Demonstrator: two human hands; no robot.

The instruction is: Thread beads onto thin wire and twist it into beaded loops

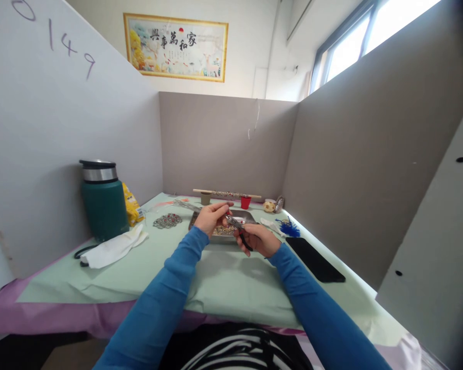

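Right hand [259, 239] wraps its grip shut around one pair of black-handled pliers [239, 229] at frame centre. Left hand [213, 216] pinches something small at the plier tips, possibly a ring. Below sits one metal tray [245, 216] on the tabletop [224, 288]; one green flask [103, 201] stands left, one black phone [315, 259] lies right.

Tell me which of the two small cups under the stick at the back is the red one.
The right-hand cup is red, standing under the stick near its right end; the other cup, further left, is dull brownish-green.
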